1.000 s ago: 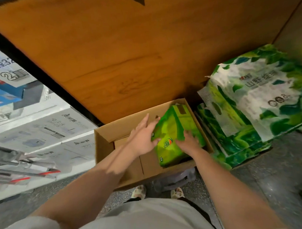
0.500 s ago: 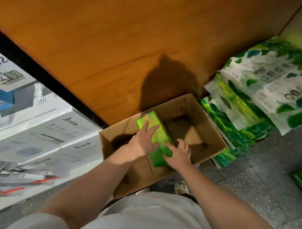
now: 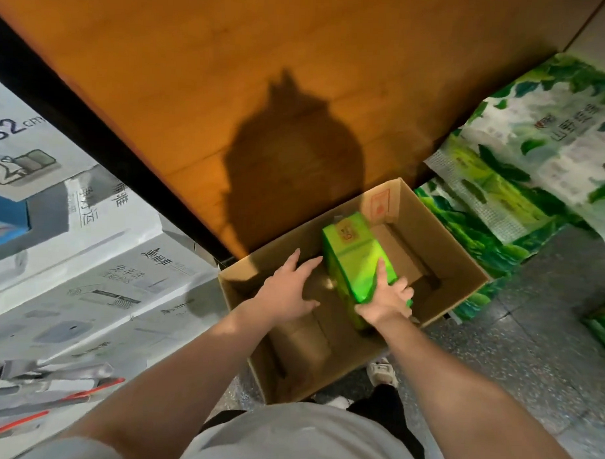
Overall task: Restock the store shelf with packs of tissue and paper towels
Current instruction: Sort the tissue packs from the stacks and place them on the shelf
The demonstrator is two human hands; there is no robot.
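Green tissue pack [image 3: 356, 257] stands tilted inside the cardboard box [image 3: 458, 255] at frame centre; right hand [image 3: 384, 301] grips its near end, left hand [image 3: 288, 290] hovers spread-fingered beside it.

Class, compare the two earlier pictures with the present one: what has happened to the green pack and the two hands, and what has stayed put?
The left hand has let go of the green tissue pack and now hangs open over the cardboard box. The right hand alone keeps its grip on the pack's near end, tilting it up. The box and the large leaf-print packs beside it stayed in place.
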